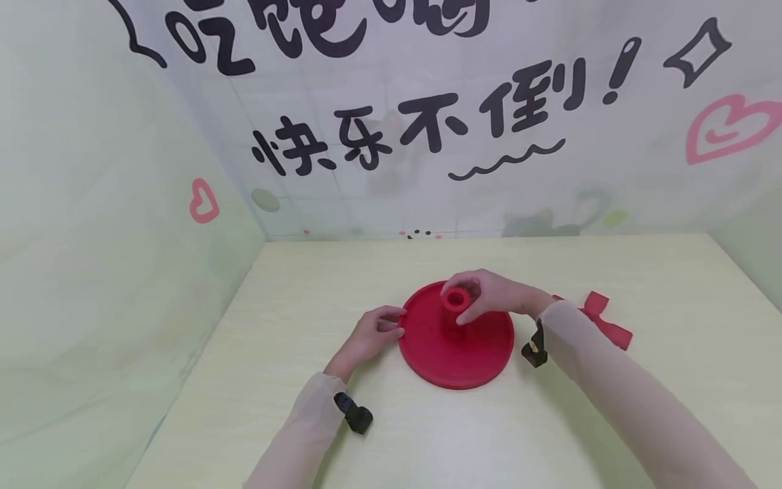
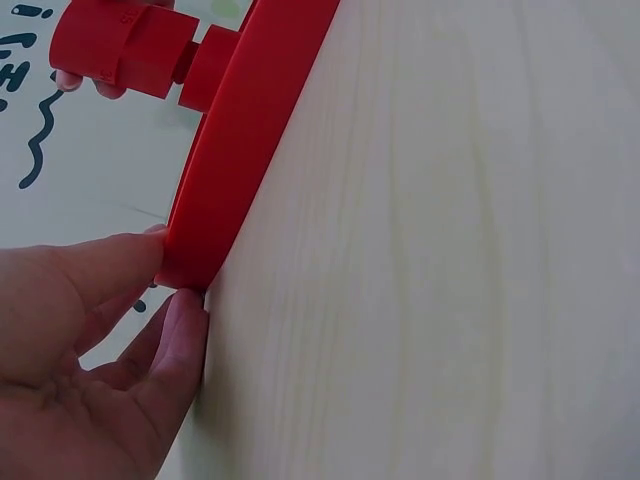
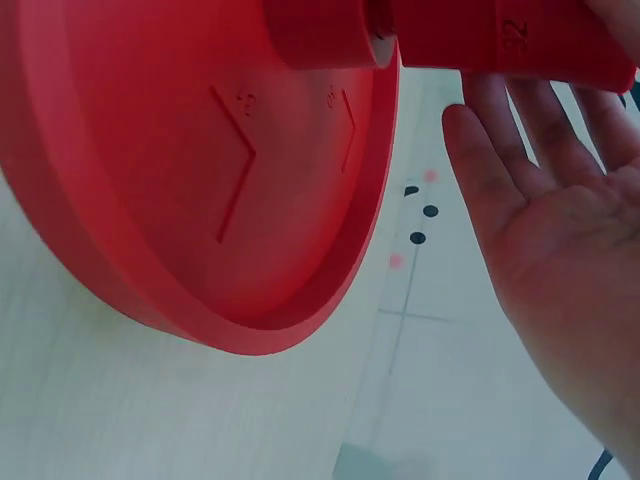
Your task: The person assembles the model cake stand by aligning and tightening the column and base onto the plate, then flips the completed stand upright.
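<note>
Where the pale counter (image 1: 256,380) spreads to the left of the round red tray (image 1: 427,363), a light sleeve (image 1: 299,435) comes up from the near side, with a black device (image 1: 355,413) strapped at its cuff, well apart from the tray. Next, just beyond that cuff, the left hand (image 1: 369,335) holds the tray's left rim, its fingers and thumb bent and set a little apart against the edge. The tray itself lies flat on the counter, with a short red stub (image 2: 208,68) rising from its middle. Above that stub a red cylinder (image 1: 451,316) stands upright; a narrower neck shows between the two, and raised figures show on the cylinder's side. From the tray's right, the right hand (image 1: 496,292) reaches over it and grips the cylinder, thumb and fingers on opposite sides. Near the tray's right edge hangs a second black device (image 1: 535,350) on the other cuff, and past that arm a red branched piece (image 1: 594,310) lies on the counter, apart from the tray and partly hidden by the sleeve.
</note>
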### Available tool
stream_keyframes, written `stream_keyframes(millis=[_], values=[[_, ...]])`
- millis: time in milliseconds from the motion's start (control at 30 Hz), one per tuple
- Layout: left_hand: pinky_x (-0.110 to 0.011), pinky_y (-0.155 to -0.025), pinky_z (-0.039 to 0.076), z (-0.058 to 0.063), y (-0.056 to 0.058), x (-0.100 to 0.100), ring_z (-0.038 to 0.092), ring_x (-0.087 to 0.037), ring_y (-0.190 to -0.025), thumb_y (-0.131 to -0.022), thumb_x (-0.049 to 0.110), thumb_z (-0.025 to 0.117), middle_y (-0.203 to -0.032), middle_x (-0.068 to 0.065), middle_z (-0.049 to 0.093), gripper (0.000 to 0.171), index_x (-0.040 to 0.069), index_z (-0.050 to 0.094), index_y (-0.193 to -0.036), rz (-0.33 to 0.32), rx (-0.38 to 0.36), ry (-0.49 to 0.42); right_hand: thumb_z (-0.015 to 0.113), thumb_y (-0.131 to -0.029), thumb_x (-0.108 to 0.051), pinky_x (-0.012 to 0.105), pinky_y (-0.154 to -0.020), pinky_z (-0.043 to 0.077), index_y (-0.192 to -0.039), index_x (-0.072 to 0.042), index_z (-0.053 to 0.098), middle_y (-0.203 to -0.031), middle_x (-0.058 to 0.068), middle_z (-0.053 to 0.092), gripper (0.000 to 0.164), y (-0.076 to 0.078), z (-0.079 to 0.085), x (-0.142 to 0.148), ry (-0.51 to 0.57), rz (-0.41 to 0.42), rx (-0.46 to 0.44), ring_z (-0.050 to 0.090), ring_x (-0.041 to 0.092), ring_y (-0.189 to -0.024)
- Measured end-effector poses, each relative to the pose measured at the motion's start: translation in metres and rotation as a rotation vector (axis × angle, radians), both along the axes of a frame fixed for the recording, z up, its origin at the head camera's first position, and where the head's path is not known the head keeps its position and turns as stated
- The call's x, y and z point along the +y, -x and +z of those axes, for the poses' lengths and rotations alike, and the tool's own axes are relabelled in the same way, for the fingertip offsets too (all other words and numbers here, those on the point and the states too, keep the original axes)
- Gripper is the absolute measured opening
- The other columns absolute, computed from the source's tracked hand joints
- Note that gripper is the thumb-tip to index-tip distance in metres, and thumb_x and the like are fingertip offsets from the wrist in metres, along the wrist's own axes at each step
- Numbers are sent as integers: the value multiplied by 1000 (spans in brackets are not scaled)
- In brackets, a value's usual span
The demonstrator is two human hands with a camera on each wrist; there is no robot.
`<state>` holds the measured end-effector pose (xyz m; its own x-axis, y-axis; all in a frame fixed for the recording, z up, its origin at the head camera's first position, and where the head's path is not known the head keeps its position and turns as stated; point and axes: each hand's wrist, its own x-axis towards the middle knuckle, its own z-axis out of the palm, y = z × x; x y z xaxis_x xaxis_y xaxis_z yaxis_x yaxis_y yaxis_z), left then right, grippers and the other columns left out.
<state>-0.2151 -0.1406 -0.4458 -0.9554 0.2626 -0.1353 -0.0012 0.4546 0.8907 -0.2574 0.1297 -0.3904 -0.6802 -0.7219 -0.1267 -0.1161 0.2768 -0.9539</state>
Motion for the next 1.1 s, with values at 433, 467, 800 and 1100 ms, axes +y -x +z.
stream_keyframes(millis=[433, 467, 800, 1100], values=[[-32, -82, 50, 1, 1, -3, 60, -25, -97, -86, 7, 64, -113, -11, 57, 36, 7, 57, -121, 5, 1, 3, 79, -72, -20, 35, -72, 53, -111, -7, 45, -106, 9, 54, 53, -12, -9, -14, -73, -158, 133, 55, 25, -96], [-32, -82, 50, 1, 1, -3, 60, -25, -97, -86, 7, 64, -113, -11, 57, 36, 7, 57, -121, 5, 1, 4, 79, -71, -21, 35, -72, 53, -112, -7, 44, -106, 9, 54, 55, -12, -9, -14, -83, -150, 136, 55, 25, -97], [-32, -82, 51, -3, 3, -3, 60, -24, -98, -85, 8, 64, -113, -10, 57, 36, 7, 57, -121, 1, -10, 0, 80, -69, -13, 38, -76, 52, -134, -12, 40, -121, 7, 50, 77, -5, 4, 2, -65, 4, 69, 47, 27, -111], [-32, -82, 50, -2, 1, -2, 59, -24, -99, -86, 10, 64, -114, -9, 57, 37, 10, 57, -122, 0, -18, 12, 72, -74, -4, 41, -83, 49, -136, -7, 42, -131, 9, 46, 69, 13, 15, 7, -22, 191, -22, 44, 27, -119]])
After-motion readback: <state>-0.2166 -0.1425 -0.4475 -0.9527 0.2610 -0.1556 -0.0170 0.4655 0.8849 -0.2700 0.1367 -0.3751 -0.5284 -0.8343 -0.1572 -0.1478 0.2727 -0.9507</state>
